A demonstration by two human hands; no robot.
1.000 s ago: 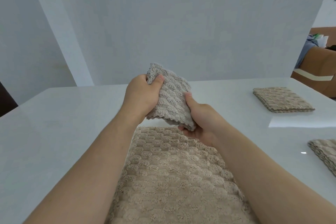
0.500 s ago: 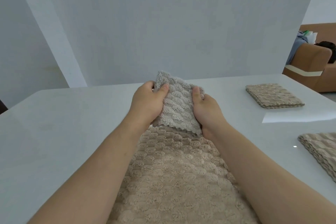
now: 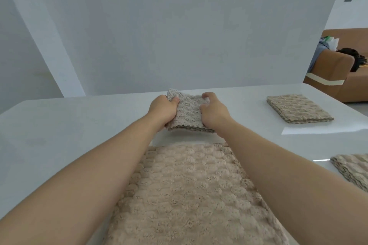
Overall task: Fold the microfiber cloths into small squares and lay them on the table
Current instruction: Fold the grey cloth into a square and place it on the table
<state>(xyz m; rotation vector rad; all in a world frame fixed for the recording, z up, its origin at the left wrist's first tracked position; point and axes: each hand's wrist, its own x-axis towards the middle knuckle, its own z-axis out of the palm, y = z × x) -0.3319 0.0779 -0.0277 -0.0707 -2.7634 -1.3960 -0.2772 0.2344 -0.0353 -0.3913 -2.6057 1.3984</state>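
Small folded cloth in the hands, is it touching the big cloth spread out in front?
Apart. The head view shows a strip of bare table between the small folded cloth and the big cloth's far edge.

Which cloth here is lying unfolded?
The large beige cloth spread flat nearest the camera. The other three are folded small: the grey cloth held by left hand and right hand, the far-right cloth and the right-edge cloth.

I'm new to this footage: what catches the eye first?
The left hand and right hand grip a small folded grey cloth between them, mid-table. A large beige cloth lies spread flat nearest the camera. A far folded cloth and a near folded cloth lie on the right.
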